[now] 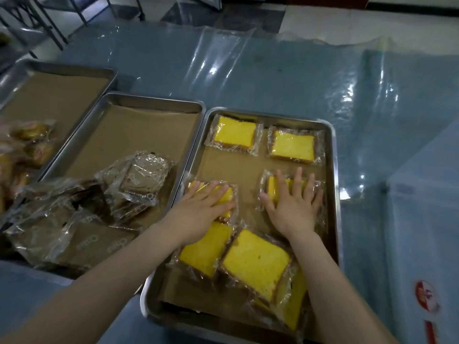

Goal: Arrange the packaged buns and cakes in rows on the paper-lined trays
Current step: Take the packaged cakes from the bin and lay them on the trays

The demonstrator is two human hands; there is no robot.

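Open paper in the far half of the middle tray [149, 99]; its near half is blocked by a heap of wrapped packs [139, 180]. On the right tray [334, 184] I see a bare strip between the far row of cakes [234, 134] and the middle row, where the left hand [203, 203] and right hand [294, 207] lie flat. Stacked cakes [255, 264] crowd the near end; the near-left corner is bare. The table [273, 78] beyond the trays is open, its film wrinkled. A pale box [422, 219] walls the right side.
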